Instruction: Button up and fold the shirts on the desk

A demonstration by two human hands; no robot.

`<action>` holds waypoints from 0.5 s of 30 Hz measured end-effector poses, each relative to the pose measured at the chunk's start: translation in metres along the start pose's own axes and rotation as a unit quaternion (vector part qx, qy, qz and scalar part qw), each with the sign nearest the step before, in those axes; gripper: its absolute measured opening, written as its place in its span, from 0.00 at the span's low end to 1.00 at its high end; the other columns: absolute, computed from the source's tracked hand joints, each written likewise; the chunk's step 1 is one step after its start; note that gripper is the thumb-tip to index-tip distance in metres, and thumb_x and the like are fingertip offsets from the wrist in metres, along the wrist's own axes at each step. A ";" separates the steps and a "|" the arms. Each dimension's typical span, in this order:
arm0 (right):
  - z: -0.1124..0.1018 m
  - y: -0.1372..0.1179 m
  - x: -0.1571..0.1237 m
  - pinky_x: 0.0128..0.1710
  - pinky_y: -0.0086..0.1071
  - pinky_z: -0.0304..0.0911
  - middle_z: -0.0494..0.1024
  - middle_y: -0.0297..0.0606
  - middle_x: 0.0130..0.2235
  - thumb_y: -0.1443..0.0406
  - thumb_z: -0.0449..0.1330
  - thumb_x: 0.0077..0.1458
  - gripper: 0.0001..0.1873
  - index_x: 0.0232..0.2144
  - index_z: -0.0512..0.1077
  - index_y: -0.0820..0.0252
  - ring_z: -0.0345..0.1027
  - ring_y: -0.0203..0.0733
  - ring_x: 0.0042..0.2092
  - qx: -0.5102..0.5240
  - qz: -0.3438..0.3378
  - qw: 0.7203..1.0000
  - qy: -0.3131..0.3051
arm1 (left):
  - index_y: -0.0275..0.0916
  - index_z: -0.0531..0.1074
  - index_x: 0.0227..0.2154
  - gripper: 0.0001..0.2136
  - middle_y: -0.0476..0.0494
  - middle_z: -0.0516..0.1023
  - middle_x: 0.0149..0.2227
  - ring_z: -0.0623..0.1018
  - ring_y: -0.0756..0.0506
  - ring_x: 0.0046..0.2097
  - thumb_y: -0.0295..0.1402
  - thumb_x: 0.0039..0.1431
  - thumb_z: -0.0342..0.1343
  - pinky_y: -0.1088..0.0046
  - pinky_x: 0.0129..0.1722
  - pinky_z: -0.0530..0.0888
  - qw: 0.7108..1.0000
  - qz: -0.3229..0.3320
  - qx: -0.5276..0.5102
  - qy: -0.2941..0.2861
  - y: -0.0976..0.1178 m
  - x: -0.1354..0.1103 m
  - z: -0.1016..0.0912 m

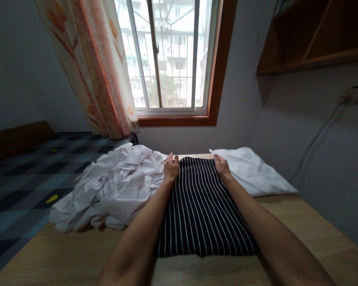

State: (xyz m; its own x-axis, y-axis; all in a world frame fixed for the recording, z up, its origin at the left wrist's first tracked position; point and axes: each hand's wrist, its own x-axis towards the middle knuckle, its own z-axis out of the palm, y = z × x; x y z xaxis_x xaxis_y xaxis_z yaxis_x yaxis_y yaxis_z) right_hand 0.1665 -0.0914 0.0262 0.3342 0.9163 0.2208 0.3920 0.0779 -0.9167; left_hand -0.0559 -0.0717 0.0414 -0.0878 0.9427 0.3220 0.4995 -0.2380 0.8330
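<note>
A black cloth with thin white stripes stretches over the table in front of me, roughly a rectangle, its near edge hanging toward me. My left hand grips its far left corner, thumb and fingertips pointing up. At the far right corner, my right hand is closed on the same cloth. Left of the striped cloth lies a crumpled heap of white fabric, partly behind my left forearm. A flatter, folded white cloth lies just beyond and to the right of my right hand.
The wooden table carries all the cloths. A bed with a dark checked cover adjoins at left. Ahead are a window and a floral curtain. A wall shelf and a cable are at right.
</note>
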 end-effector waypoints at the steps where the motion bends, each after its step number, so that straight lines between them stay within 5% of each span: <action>1: 0.003 -0.006 0.004 0.65 0.42 0.46 0.65 0.46 0.62 0.54 0.42 0.64 0.31 0.61 0.62 0.65 0.54 0.46 0.65 -0.016 -0.013 1.000 0.001 | 0.28 0.62 0.60 0.24 0.30 0.59 0.65 0.55 0.40 0.68 0.37 0.67 0.41 0.62 0.66 0.51 0.998 0.040 0.046 0.009 0.004 0.001 0.001; 6: 0.043 -0.023 0.002 0.67 0.36 0.36 0.55 0.37 0.68 0.66 0.43 0.62 0.27 0.62 0.63 0.63 0.40 0.39 0.69 -0.199 -0.124 0.968 -0.095 | 0.29 0.60 0.62 0.25 0.35 0.57 0.67 0.51 0.40 0.69 0.27 0.62 0.41 0.58 0.67 0.48 0.933 0.188 0.289 -0.101 0.010 -0.008 0.026; 10: 0.069 -0.007 -0.014 0.67 0.43 0.35 0.56 0.43 0.67 0.65 0.45 0.63 0.27 0.62 0.62 0.64 0.42 0.46 0.69 -0.314 -0.139 0.923 -0.173 | 0.30 0.60 0.63 0.25 0.34 0.56 0.67 0.52 0.37 0.69 0.30 0.63 0.40 0.54 0.66 0.49 0.909 0.158 0.345 -0.174 -0.008 -0.019 0.044; 15: 0.062 0.012 -0.016 0.66 0.48 0.32 0.54 0.47 0.68 0.53 0.44 0.65 0.32 0.64 0.58 0.63 0.41 0.52 0.69 -0.367 -0.128 0.900 -0.196 | 0.33 0.59 0.64 0.27 0.36 0.53 0.68 0.52 0.36 0.68 0.39 0.65 0.39 0.51 0.65 0.50 0.906 0.124 0.366 -0.171 -0.023 -0.017 0.041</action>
State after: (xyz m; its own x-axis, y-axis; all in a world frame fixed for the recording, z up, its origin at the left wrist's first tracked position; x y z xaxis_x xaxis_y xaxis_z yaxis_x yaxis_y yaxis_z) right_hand 0.1129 -0.0812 -0.0087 -0.1198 0.9845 0.1282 0.9218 0.1583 -0.3539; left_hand -0.0307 -0.0722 -0.0014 0.3157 0.9283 0.1966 0.9158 -0.3523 0.1928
